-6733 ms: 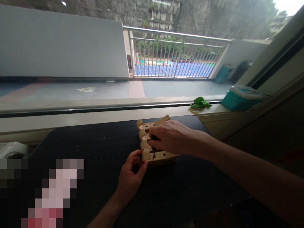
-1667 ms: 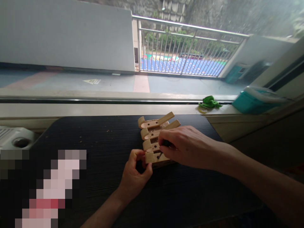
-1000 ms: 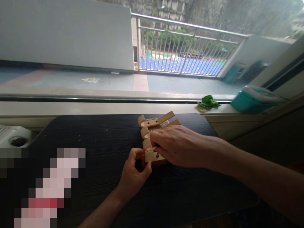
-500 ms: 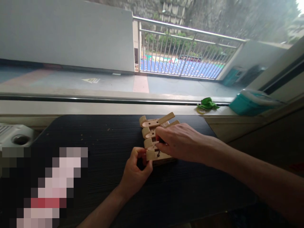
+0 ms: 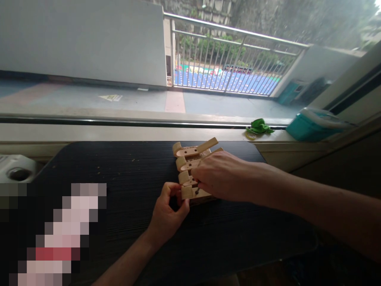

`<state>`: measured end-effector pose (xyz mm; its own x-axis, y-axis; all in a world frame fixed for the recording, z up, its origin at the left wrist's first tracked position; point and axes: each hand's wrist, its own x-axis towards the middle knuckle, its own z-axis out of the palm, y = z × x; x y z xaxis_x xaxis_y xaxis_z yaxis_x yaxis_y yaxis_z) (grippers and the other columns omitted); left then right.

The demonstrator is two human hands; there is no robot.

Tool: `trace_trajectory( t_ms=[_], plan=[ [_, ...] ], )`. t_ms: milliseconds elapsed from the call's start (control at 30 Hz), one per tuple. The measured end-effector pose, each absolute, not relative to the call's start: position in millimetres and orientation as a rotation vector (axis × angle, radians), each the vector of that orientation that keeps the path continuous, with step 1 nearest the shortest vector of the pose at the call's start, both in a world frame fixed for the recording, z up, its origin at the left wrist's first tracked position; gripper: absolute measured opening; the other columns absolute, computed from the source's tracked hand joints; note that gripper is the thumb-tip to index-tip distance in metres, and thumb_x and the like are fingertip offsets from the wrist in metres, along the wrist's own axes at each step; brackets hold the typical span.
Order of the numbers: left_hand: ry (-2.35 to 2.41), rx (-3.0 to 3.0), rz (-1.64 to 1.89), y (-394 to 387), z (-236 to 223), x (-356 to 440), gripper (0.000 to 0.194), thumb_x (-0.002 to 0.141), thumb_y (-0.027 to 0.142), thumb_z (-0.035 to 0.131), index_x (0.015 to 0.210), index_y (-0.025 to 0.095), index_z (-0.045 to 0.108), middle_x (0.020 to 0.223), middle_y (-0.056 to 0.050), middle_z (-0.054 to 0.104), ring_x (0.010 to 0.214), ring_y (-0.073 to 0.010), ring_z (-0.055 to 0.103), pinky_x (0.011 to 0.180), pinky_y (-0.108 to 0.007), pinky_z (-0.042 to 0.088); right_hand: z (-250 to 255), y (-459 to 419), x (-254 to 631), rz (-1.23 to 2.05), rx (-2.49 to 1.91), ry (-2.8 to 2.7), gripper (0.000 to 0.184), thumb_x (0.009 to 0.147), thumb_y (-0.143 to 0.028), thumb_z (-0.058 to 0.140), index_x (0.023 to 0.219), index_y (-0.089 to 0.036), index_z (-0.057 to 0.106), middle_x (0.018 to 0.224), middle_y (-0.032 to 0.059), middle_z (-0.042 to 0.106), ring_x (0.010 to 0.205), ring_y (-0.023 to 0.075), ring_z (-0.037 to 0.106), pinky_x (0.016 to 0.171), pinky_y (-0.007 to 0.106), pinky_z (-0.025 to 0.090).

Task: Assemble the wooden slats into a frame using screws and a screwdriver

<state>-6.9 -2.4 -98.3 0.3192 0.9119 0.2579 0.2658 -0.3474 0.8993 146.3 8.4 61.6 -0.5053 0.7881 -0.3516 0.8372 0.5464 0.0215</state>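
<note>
Several pale wooden pieces [image 5: 187,152] with rounded ends and small dark holes lie side by side in a row on the black table. Thumb and fingers of my left hand [image 5: 167,208] pinch the rounded end of the nearest wooden piece [image 5: 187,193]. My right hand [image 5: 218,174] is closed around a screwdriver [image 5: 197,190], whose short metal shaft points down at a hole in that same piece. The screwdriver's handle is hidden in the fist. The right hand and forearm also cover the right part of the middle pieces.
Small crumbs dot the black table [image 5: 125,171] on the left. Along the window sill are a green cloth [image 5: 259,126], a roll of yellowish tape [image 5: 250,136] and a teal box [image 5: 312,125]. A white appliance [image 5: 18,169] stands left of the table. A pixelated patch covers the lower left.
My right hand has turned over the screwdriver, its knuckles rolling further and hiding the handle more. My left hand keeps its pinch. The whole view has shifted slightly.
</note>
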Motion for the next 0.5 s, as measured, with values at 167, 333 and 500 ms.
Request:
trace_trajectory(
  t_ms=[167, 333, 500],
  plan=[
    [1.048, 1.802, 1.023, -2, -100, -7, 0.021, 0.074, 0.023, 0.054, 0.091, 0.020, 0.042, 0.069, 0.006, 0.050, 0.061, -0.0083, 0.050, 0.062, -0.022, 0.044, 65, 7, 144, -0.144, 1.413, 2.404, 0.020, 0.081, -0.017, 0.045, 0.071, -0.012, 0.062, 0.068, 0.0076, 0.063, 0.062, 0.0168, 0.057, 0.056, 0.026, 0.036],
    [1.077, 1.791, 1.035, -1, -101, -6, 0.022, 0.073, 0.024, 0.055, 0.090, 0.020, 0.043, 0.068, 0.006, 0.050, 0.061, -0.0088, 0.051, 0.062, -0.023, 0.044, 69, 8, 138, -0.070, 1.450, 2.395, 0.017, 0.072, -0.019, 0.055, 0.087, -0.014, 0.060, 0.080, 0.0077, 0.063, 0.068, 0.0184, 0.058, 0.054, 0.025, 0.038],
    [1.033, 1.792, 1.040, -1, -102, -7, 0.022, 0.074, 0.023, 0.055, 0.092, 0.020, 0.043, 0.068, 0.006, 0.048, 0.062, -0.0083, 0.050, 0.062, -0.022, 0.043, 73, 9, 133, -0.108, 1.342, 2.407, 0.011, 0.072, -0.007, 0.052, 0.075, -0.013, 0.060, 0.061, 0.0029, 0.057, 0.063, 0.0154, 0.056, 0.054, 0.024, 0.035]
  ],
)
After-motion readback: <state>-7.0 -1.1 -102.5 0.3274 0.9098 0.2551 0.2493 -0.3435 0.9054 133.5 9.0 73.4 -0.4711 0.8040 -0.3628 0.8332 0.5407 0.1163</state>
